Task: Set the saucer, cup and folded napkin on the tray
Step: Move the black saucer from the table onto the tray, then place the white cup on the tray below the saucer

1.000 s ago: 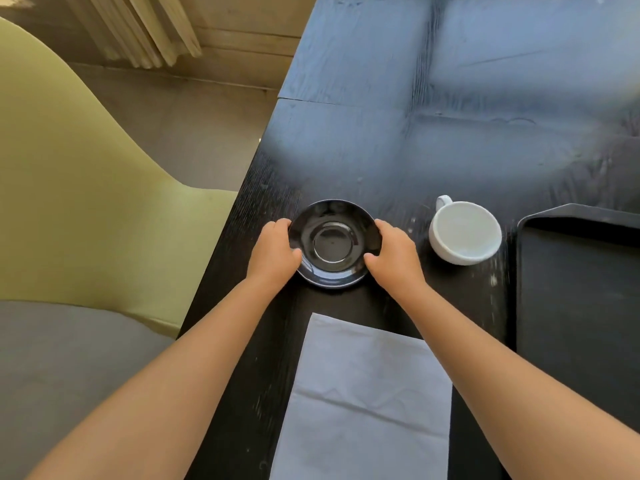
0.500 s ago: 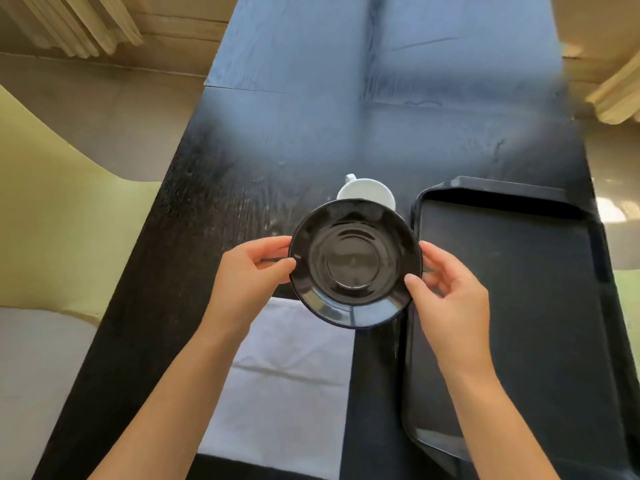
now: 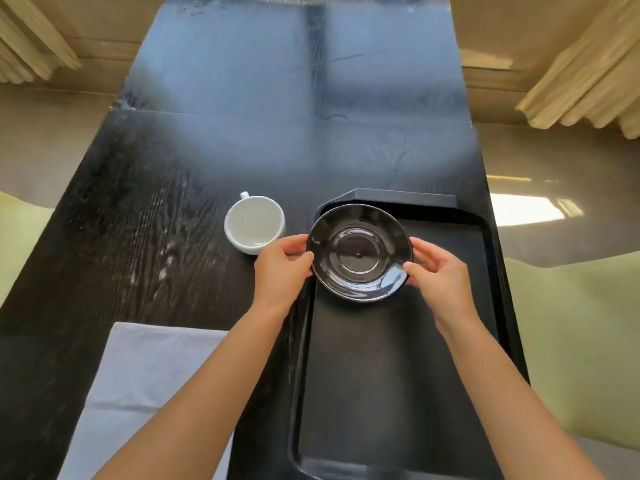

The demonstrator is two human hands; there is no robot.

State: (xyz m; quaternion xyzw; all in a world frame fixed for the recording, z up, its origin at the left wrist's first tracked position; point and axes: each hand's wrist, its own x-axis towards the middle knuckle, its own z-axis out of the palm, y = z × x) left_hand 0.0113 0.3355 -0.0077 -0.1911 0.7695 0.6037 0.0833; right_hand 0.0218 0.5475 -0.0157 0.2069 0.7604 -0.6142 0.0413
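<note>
A glossy black saucer (image 3: 360,252) is held by both hands over the far left part of the black tray (image 3: 391,375). My left hand (image 3: 280,271) grips its left rim and my right hand (image 3: 441,273) grips its right rim. I cannot tell whether the saucer touches the tray. A white cup (image 3: 254,225) stands upright on the dark table, just left of the saucer, its handle pointing away. A pale unfolded napkin (image 3: 145,393) lies flat on the table at the near left, partly covered by my left forearm.
The dark wooden table (image 3: 138,237) runs away from me, with the tray near its right edge. Yellow-green chairs stand on the left (image 3: 17,237) and right (image 3: 575,334). Curtains hang at both far corners.
Both hands lifted the saucer off the table and carried it right, past the cup, to above the tray. The view has also swung right.
</note>
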